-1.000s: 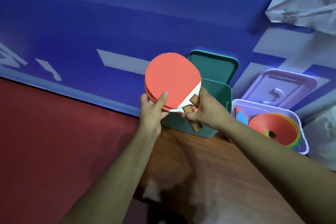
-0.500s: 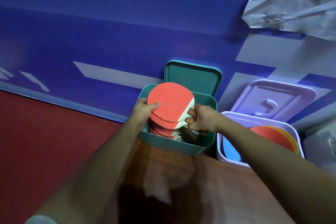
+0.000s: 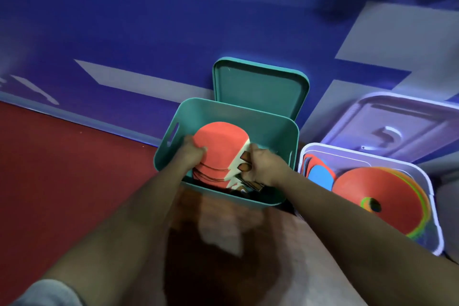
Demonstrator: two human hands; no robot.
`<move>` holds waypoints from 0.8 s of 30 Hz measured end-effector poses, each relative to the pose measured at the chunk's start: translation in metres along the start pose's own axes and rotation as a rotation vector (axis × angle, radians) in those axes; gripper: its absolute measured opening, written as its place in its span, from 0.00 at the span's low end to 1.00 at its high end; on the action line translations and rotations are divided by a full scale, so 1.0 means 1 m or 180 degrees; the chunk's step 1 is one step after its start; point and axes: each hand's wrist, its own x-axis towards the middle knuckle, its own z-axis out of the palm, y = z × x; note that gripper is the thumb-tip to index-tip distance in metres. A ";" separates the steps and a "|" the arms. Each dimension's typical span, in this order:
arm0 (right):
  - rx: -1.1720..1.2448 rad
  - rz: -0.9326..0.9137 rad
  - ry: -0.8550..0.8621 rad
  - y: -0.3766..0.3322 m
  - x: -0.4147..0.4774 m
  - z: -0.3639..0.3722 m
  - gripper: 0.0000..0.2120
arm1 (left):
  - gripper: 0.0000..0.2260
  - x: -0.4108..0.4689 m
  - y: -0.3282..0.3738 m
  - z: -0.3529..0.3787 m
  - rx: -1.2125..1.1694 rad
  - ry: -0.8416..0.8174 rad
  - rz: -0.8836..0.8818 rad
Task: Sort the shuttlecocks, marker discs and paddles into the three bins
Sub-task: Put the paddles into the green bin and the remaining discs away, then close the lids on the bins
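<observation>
**Both hands in the paddle bin.** Both of your hands reach into the teal bin [image 3: 248, 117], which stands open at the far edge of the wooden worktop [image 3: 248, 243]. Your left hand [image 3: 195, 153] grips the left edge of the stacked paddles [image 3: 221, 151], with the thumb on the top red face and the other fingers hidden behind the stack. Your right hand [image 3: 263, 169] has its fingers curled round the bundled wooden handles on the right.

The stack lies inside the bin, red faces up. Whether it rests on the bottom cannot be told. The teal lid [image 3: 258, 87] stands upright behind the bin, against the blue wall.

Just to the right, a lavender bin [image 3: 360, 155] holds the marker discs [image 3: 377, 196], a tilted orange stack with a blue disc [image 3: 320, 174] on edge beside it. The lavender lid [image 3: 397, 126] leans behind that bin.
</observation>
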 end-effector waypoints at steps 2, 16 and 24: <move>-0.0043 0.0012 0.0101 0.000 0.000 0.001 0.27 | 0.18 0.000 -0.002 -0.002 0.0503 0.0051 0.0131; 0.0582 0.0384 0.1746 -0.005 -0.188 -0.039 0.22 | 0.08 -0.142 0.035 -0.020 -0.0195 0.0387 0.1706; 0.0755 0.1242 0.2282 0.066 -0.346 -0.010 0.21 | 0.04 -0.257 0.045 0.060 -0.0195 -0.0422 0.2214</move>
